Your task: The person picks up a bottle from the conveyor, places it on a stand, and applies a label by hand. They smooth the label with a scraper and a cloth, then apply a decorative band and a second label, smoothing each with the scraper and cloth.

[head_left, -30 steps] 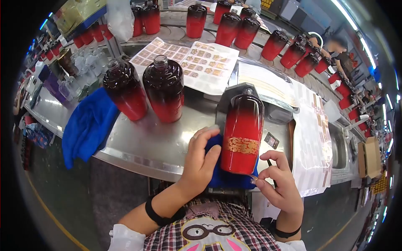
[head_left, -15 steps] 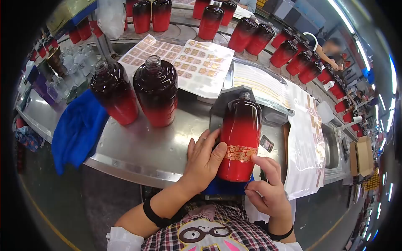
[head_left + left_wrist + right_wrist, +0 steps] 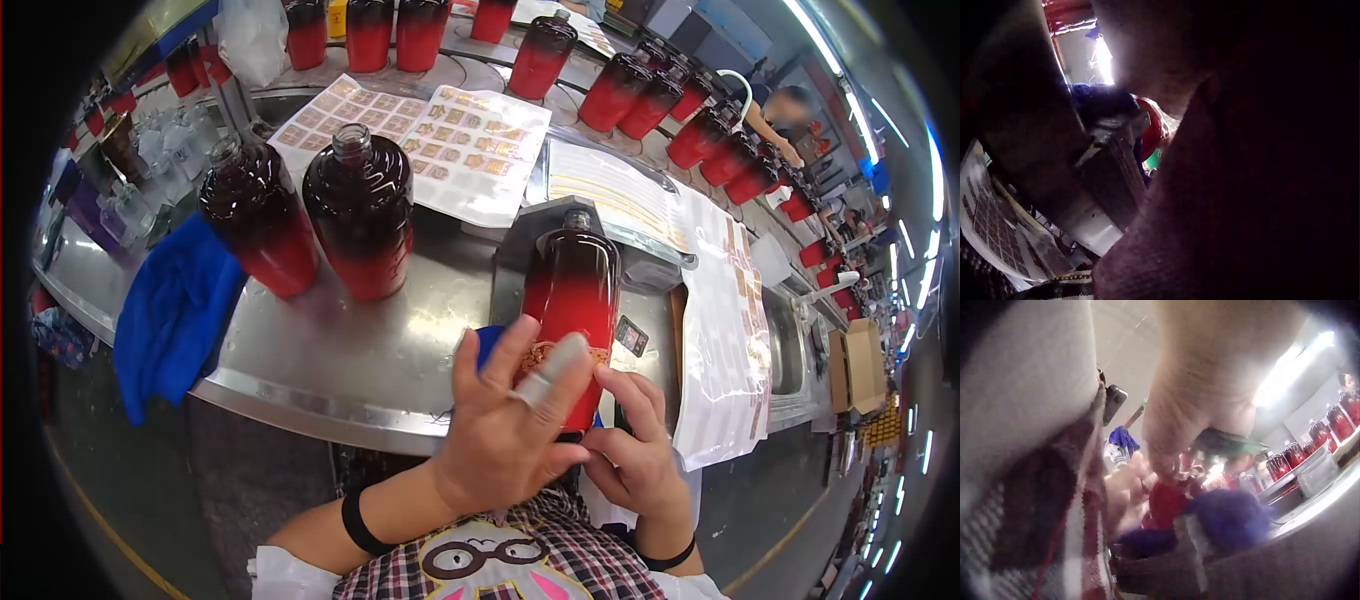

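A red bottle with a black top leans back on a dark grey stand, a patterned gold band round its lower part. My left hand spreads its fingers across the front of the bottle, partly covering the band. One left finger wears a whitish finger cover. At the bottle's right side, the right hand has its index fingertip at the band's edge. A slim dark tool with a pointed end sits in the right fingers in the right wrist view. Blue cloth lies under the bottle.
Two matching bottles stand left on the steel table, beside a hanging blue cloth. Behind lie printed decal sheets, a tray of strips and a conveyor of more bottles. Another sheet hangs at right.
The right index finger rose from below the bottle to the band. My left hand left the bottle's left side and came across its front, fingers spreading. Bottles on the conveyor shifted.
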The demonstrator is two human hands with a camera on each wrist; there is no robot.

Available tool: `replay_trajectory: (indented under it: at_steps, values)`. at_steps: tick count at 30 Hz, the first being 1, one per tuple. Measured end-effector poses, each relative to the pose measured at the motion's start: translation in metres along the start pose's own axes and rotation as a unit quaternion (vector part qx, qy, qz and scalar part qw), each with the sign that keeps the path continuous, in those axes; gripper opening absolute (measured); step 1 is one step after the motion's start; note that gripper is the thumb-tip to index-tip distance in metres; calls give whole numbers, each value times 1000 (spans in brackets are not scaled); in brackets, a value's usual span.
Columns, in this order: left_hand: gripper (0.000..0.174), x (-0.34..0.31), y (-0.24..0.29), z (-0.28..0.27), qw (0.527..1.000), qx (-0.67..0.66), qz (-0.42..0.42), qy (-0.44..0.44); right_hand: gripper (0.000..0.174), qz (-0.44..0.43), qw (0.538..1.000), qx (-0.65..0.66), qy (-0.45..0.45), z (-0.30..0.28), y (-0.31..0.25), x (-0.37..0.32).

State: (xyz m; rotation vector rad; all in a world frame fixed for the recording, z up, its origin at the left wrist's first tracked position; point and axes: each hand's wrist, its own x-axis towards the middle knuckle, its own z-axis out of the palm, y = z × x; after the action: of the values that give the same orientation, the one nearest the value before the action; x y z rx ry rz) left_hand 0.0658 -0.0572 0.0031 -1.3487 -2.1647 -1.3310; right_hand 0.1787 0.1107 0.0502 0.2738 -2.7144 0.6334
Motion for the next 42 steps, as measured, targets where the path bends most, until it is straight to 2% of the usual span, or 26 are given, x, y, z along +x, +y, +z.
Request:
replay_trajectory:
  at_steps: [2,10,14,21,24,27,31,34,38,39,42]
  values:
    - [64,-4,7,5,997,63,36,-31,21,3,1000,0,0,0,0,-1]
    - [73,-24,-5,5,995,53,-78,-16,20,6,1000,9,3,1,0,-1]
    - [73,-11,3,4,996,78,-27,-27,20,5,1000,15,9,3,0,-3]
    - [73,-15,-1,9,997,70,-36,-24,19,-3,1000,15,17,5,3,-2]
    - [73,-11,11,9,996,92,-4,-6,19,-7,1000,8,19,6,4,-3]
    - [74,1,25,17,985,152,61,-50,20,6,1000,-1,25,8,2,-5]
    - [84,-8,20,18,990,138,9,-32,21,2,1000,5,16,7,5,-5]
    - [84,-15,13,15,995,88,-43,-14,21,2,1000,12,17,7,5,-4]
    - [89,-25,1,8,997,52,-58,-25,20,7,998,59,7,2,6,-4]
    - [83,-26,-1,2,997,43,-61,-37,20,11,997,77,5,-1,6,-4]
    - [72,-14,0,-11,999,-43,7,-11,20,19,996,87,5,-14,0,-2]
